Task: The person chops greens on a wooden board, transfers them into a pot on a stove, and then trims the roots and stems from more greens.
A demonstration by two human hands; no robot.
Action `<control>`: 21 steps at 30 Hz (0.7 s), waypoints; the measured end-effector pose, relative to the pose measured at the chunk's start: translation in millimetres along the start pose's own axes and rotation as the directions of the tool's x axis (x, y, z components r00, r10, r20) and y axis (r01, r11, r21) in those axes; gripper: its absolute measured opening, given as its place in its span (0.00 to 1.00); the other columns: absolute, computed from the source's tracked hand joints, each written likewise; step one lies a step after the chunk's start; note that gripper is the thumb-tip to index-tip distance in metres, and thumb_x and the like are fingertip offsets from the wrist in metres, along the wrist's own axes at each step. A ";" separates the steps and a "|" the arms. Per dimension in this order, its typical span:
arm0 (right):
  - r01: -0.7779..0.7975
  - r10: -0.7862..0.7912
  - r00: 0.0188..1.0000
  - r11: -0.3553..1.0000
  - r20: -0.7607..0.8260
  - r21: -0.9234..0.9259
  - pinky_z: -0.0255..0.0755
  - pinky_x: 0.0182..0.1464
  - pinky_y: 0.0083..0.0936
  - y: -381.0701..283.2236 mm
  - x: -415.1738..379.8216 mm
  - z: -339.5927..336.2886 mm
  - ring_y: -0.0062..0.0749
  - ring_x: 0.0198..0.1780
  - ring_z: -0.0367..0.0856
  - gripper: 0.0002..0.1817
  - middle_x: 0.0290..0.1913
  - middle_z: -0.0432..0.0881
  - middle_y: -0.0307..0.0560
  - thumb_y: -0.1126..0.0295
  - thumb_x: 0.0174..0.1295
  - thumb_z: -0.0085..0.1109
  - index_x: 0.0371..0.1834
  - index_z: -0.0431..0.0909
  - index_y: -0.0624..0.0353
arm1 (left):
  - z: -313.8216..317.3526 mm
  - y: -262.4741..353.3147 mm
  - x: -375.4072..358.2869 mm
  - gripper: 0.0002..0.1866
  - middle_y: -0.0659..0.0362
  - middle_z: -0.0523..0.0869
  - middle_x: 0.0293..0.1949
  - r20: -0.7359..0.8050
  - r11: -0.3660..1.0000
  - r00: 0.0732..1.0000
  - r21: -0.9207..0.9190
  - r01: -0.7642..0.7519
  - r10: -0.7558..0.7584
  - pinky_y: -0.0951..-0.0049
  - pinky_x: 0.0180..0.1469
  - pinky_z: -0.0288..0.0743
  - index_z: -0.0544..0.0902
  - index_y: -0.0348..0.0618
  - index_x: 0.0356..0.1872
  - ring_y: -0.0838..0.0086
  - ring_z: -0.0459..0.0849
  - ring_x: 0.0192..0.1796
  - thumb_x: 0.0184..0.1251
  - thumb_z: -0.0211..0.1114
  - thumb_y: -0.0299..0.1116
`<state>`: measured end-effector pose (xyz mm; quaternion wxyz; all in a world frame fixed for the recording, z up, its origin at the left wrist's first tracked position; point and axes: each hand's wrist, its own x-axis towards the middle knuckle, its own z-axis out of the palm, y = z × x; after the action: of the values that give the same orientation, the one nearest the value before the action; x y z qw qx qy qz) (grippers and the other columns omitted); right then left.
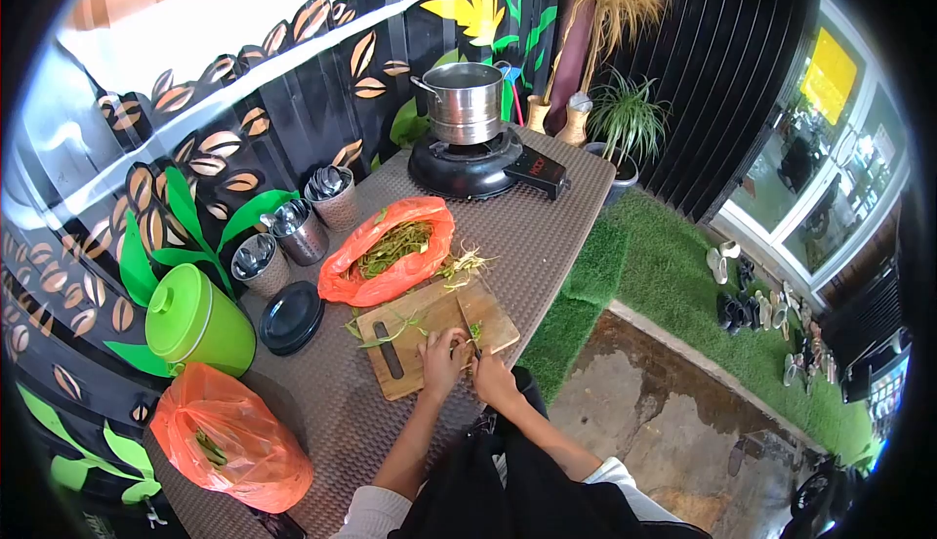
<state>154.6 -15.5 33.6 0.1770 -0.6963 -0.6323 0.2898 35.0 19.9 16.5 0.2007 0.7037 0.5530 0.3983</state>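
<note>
A wooden cutting board lies on the brown textured table, with a few green stalks scattered on it. My left hand rests at the board's near edge, fingers curled on a small bunch of greens. My right hand is right beside it, closed around something small and dark that looks like a knife; the blade is hard to make out. An open orange plastic bag full of green stalks lies just beyond the board.
A steel pot sits on a black stove at the far end. Three metal cutlery cups, a black lid, a green lidded bucket and a second orange bag line the left. Artificial grass and wet pavement lie right.
</note>
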 end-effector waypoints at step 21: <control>0.057 -0.058 0.998 0.998 0.035 0.042 0.74 0.43 0.53 8.9 27.1 -4.9 0.68 0.40 0.80 0.20 0.38 0.78 0.75 0.59 0.68 0.44 0.49 0.64 0.68 | 9.7 -16.2 -5.0 0.06 0.61 0.82 0.36 -0.042 0.999 0.999 -0.026 -0.026 0.024 0.63 0.50 0.59 0.77 0.47 0.35 0.64 0.75 0.45 0.57 0.63 0.29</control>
<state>165.4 10.5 27.0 0.1879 -0.6688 -0.6492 0.3099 32.2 21.8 -2.7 0.1935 0.6993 0.5429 0.4228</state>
